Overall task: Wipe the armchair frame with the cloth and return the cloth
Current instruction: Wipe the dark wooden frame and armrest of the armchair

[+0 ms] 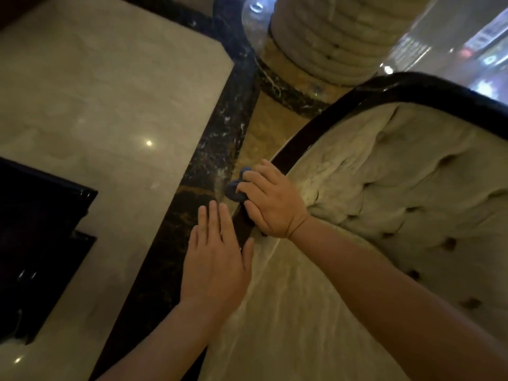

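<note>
The armchair has a glossy dark wooden frame curving around beige tufted upholstery. My right hand grips a bunched blue cloth and presses it on the outer side of the frame's left rail. Only a small part of the cloth shows past my fingers. My left hand lies flat with fingers straight, resting on the same rail just below the right hand, holding nothing.
A polished beige marble floor with a dark veined border lies to the left. A ribbed stone column base stands behind the chair. A dark glossy piece of furniture sits at the lower left.
</note>
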